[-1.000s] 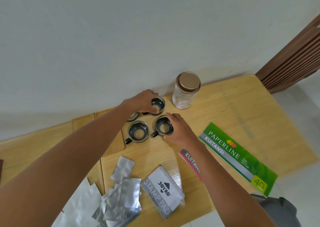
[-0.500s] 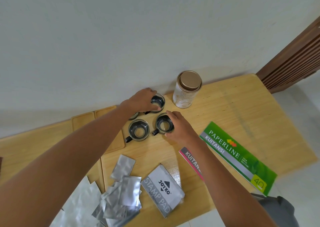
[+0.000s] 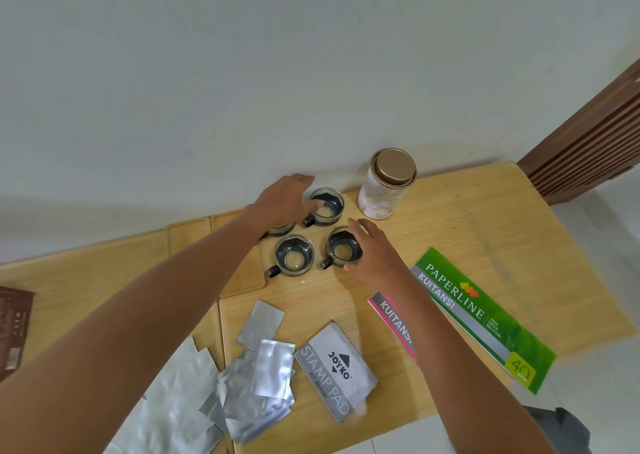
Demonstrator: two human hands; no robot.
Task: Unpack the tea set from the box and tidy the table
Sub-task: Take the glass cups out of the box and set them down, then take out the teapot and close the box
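1. Foil sachets (image 3: 258, 381) lie nearest me in a loose heap on the desk (image 3: 450, 245); thin, crinkly and silver, they look featherlight and slippery, so I'd pinch them by an edge or sweep them together.
2. Beside them sits a grey stamp pad box (image 3: 334, 372), flat and stiff; further right lie a pink receipt book (image 3: 389, 318), partly under my forearm, and a long green receipt book (image 3: 481, 316), both card-covered and bendy.
3. My right hand (image 3: 374, 251) rests loosely spread against the right side of the near right cup (image 3: 341, 251), fingers touching its rim, not closed round it.
4. The near left cup (image 3: 294, 255) stands free just beside it, its dark handle pointing toward me.
5. These cups are clear glass with dark bands and small handles; I judge them light, hard, smooth and breakable, best taken by the handle or across the rim.
6. My left hand (image 3: 284, 200) lies relaxed over the far cup (image 3: 325, 207), fingertips at its edge; a fourth cup (image 3: 280, 226) hides beneath my wrist.
7. Farthest, a cylindrical tin (image 3: 384, 187) with a bronze lid stands near the wall.
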